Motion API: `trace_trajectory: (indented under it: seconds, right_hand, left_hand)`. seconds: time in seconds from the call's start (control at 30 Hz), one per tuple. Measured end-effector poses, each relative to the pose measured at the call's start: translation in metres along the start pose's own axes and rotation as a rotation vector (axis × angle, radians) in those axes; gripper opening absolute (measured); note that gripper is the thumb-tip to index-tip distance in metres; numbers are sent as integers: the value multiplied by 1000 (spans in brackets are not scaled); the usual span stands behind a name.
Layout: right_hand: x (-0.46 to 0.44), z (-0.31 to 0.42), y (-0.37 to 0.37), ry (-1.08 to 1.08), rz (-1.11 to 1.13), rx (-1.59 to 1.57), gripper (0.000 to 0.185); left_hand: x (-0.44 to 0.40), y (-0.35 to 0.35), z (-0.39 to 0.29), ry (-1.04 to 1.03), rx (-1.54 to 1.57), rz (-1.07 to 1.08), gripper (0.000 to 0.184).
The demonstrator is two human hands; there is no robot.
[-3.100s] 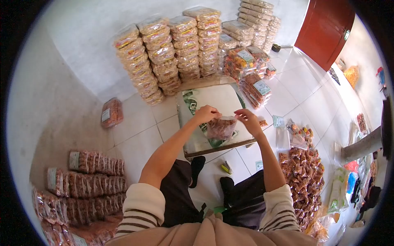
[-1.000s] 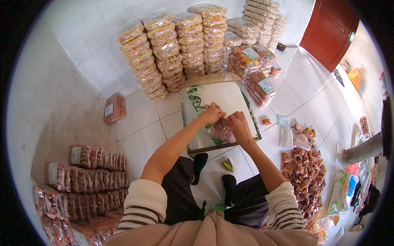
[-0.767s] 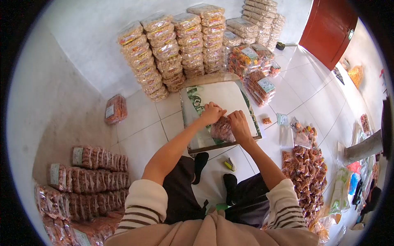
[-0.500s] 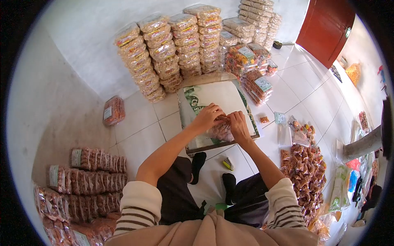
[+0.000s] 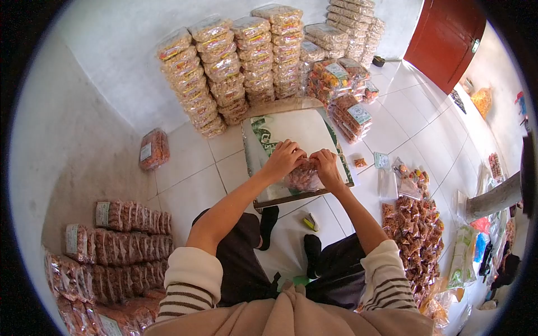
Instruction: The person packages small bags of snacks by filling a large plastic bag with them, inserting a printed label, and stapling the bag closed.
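Note:
A clear plastic bag of reddish-brown snacks (image 5: pixel 302 177) rests near the front edge of the low table (image 5: pixel 297 126). On its upper left edge, the fingers of my left hand (image 5: pixel 287 158) are bent and closed on the plastic. My right hand (image 5: pixel 327 167) pinches the same bag from the right, its fingertips close to those of the left. The fingers partly cover the bag's top, so I cannot make out whether it is closed.
Tall stacks of snack packs (image 5: pixel 224 67) stand against the wall. Labelled packs (image 5: pixel 351 115) lie right of the table. Many small brown packets (image 5: pixel 414 229) are heaped on the right, and long packs (image 5: pixel 120 246) on the left. A yellow-green stapler-like tool (image 5: pixel 310 223) lies between my feet.
Both hands have shifted slightly on the bag's top, and more of the bag shows between them. The rest of the room looks the same.

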State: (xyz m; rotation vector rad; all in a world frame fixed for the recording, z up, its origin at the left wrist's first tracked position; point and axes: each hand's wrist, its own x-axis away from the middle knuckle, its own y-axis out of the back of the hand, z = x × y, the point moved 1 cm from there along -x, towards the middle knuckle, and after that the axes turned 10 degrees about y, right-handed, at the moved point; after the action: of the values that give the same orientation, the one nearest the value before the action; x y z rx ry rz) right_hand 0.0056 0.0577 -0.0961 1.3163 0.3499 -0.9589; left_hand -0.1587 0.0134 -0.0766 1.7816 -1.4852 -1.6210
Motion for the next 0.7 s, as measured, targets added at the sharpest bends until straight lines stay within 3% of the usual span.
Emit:
trace_trajectory:
  seconds: [0.17, 0.27, 0.33, 0.43, 0.47, 0.7]
  right_hand:
    - [0, -7, 1, -11, -16, -23, 10]
    - [0, -11, 5, -125, 18, -163, 8]
    - [-3, -11, 14, -361, 92, -450, 11]
    - [-6, -7, 29, -266, 22, -378, 14]
    - [-3, -13, 28, -148, 38, -258, 16]
    - [2, -19, 29, -235, 132, -246, 15]
  left_hand:
    - [-4, -5, 5, -39, -108, 64, 13]
    - [-7, -8, 6, -38, -117, 125, 13]
    - [-8, -8, 9, -21, -35, 159, 13]
    - [-9, -8, 10, 15, -26, 197, 14]
    - [-9, -8, 10, 15, -26, 197, 14]
    - [-10, -16, 11, 24, 16, 197, 12]
